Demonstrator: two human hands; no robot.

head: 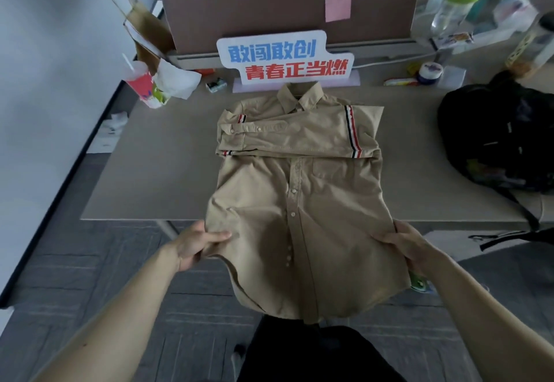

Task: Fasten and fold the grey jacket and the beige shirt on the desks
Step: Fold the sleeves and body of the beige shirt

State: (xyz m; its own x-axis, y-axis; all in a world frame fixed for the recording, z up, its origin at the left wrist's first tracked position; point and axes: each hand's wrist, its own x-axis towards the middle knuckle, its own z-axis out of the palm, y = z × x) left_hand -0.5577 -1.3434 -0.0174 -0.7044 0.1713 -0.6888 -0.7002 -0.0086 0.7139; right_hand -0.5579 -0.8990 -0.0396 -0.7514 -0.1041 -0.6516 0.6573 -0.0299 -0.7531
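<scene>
The beige shirt lies front up on the desk, buttoned, collar at the far side. Both sleeves, with red, white and dark striped bands, are folded across the chest. Its lower half hangs over the desk's near edge. My left hand pinches the shirt's left side edge just past the desk edge. My right hand grips the right side edge at the same height. The grey jacket is not in view.
A black backpack sits on the desk's right part. A sign with blue and red characters stands behind the collar before a brown divider panel. Cups and a paper bag stand far left; bottles far right.
</scene>
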